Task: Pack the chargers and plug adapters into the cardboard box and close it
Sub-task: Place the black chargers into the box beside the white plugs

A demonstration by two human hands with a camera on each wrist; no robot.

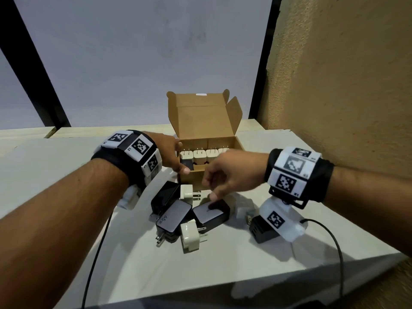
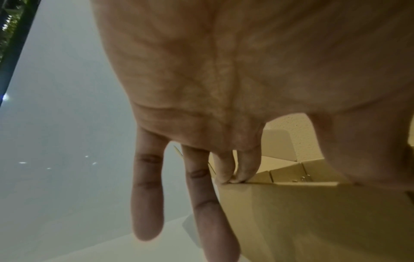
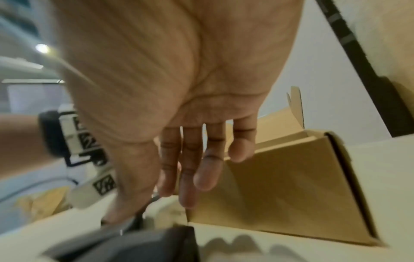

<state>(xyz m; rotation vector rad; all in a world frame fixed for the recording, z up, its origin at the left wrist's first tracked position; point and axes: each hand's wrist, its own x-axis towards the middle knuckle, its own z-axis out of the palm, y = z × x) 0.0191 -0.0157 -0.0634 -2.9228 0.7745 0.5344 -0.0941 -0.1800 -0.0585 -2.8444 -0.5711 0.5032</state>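
Note:
An open cardboard box (image 1: 225, 133) stands mid-table with its lid upright. Inside it a row of white plug adapters (image 1: 200, 156) stands prongs up, with a dark charger (image 1: 187, 163) in front of them. My left hand (image 1: 176, 157) holds the box's (image 2: 313, 221) left front corner: thumb on the front wall, two fingertips (image 2: 233, 177) hooked on the rim. My right hand (image 1: 223, 175) hovers with relaxed fingers (image 3: 190, 168) over the loose pile, its thumb touching a dark charger (image 1: 211, 214). The pile also holds a grey 65W charger (image 1: 172, 217), a black charger (image 1: 163, 195) and two white adapters (image 1: 188, 191) (image 1: 190, 238).
Another black charger (image 1: 264, 230) lies under my right wrist. Thin black cables (image 1: 95, 253) (image 1: 334, 241) trail from both wrists over the white table (image 1: 223, 275). The table's front edge runs close below. A textured wall (image 1: 345, 85) rises on the right.

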